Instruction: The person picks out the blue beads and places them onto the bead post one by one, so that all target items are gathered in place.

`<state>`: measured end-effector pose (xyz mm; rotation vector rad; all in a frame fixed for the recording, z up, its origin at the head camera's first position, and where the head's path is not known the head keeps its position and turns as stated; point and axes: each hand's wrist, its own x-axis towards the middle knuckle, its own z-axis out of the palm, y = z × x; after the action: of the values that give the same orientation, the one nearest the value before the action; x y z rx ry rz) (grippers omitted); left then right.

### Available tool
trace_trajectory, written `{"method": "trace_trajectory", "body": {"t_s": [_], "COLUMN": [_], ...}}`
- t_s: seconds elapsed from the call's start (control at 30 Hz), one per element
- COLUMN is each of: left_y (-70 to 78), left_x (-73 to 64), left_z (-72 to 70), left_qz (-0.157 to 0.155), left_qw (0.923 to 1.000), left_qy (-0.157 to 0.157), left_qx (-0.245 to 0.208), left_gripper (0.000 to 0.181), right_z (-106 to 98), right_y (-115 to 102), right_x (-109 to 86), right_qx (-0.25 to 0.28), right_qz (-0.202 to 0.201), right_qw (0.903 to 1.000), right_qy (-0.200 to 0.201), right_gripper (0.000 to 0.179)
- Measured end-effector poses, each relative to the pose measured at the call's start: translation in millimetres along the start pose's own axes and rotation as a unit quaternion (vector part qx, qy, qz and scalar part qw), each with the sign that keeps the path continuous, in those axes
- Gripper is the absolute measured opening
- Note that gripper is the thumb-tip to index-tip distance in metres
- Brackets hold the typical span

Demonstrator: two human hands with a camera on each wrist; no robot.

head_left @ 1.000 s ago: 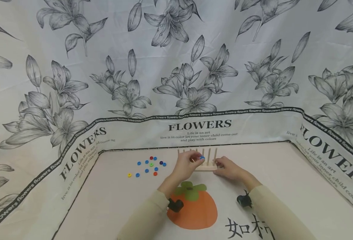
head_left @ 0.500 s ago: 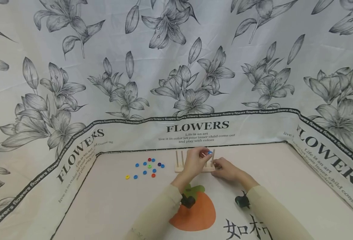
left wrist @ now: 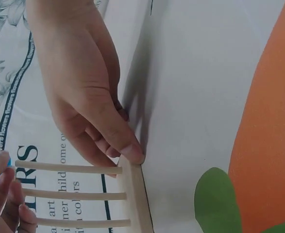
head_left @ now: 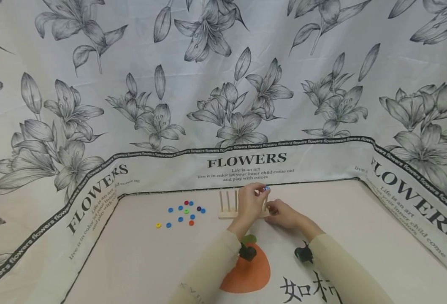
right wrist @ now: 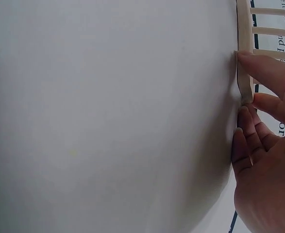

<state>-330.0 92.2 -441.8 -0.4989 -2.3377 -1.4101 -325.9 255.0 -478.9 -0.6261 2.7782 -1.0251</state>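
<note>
A wooden rack with a row of upright pegs stands toward the back of the table. My left hand pinches a small blue bead between thumb and fingertips, up at the tip of the peg at the rack's right end. Whether the bead sits round the peg is hard to tell. In the left wrist view, only a sliver of the bead shows between the fingertips. With thumb and fingers, my right hand grips the right end of the rack's base. The left hand hides some middle pegs in the head view.
Left of the rack lie several loose beads, mostly blue, with a yellow bead, a green bead, and red and dark ones. A flower-printed curtain borders the table behind. An orange persimmon print marks the cloth in front.
My left hand has moved right along the rack with the blue bead, from the middle pegs to the right end, and slightly up. The right hand keeps its grip on the base.
</note>
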Motion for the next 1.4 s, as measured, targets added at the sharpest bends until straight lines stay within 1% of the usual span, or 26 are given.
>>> {"method": "trace_trajectory", "body": {"t_s": [0.1,0.2,0.37,0.5,0.7,0.9,0.97,1.2,1.3,1.4], "left_y": [-0.3,-0.5,1.5,3.3,3.8,-1.2,-2.5,-6.2,-7.4,-10.1], "left_x": [0.8,1.6,0.6,-0.4,-0.7,-2.0,-2.3,-2.7,-4.3,-7.2], "left_z": [2.0,4.5,6.5,8.8,11.3,13.4,13.5,16.7,18.2,19.9], "left_qz": [0.005,0.005,-0.009,-0.016,-0.015,-0.027,-0.025,0.000,0.004,0.006], "left_qw": [0.9998,0.9989,0.9965,0.9958,0.9952,0.9930,0.9928,0.9920,0.9916,0.9896], "left_qy": [0.014,0.023,0.026,0.029,0.027,0.012,0.011,0.011,0.010,0.006], "left_qx": [0.014,0.041,0.079,0.086,0.093,0.115,0.117,0.125,0.129,0.143], "left_gripper": [0.016,0.015,0.017,0.016,0.015,0.016,0.017,0.017,0.017,0.016], "right_z": [-1.1,-1.5,-0.7,-0.1,0.2,-0.2,-0.1,-2.4,-3.1,-2.4], "right_y": [-0.9,-2.2,-2.4,-0.5,1.5,-0.8,-1.8,-2.2,-2.4,-3.0], "right_x": [0.3,0.2,0.5,0.4,0.7,-1.7,-1.6,0.1,0.0,-0.8], "right_qx": [0.002,0.006,0.005,0.001,-0.001,-0.005,-0.009,-0.015,-0.015,-0.014], "right_qz": [0.005,0.008,0.006,0.009,0.007,0.025,0.028,0.003,0.002,0.008], "right_qw": [1.0000,0.9999,1.0000,1.0000,1.0000,0.9997,0.9996,0.9999,0.9999,0.9999], "right_qy": [-0.002,-0.003,-0.003,-0.004,-0.001,0.002,0.002,0.001,-0.001,0.000], "right_gripper": [0.038,0.036,0.036,0.037,0.033,0.044,0.045,0.038,0.036,0.036]}}
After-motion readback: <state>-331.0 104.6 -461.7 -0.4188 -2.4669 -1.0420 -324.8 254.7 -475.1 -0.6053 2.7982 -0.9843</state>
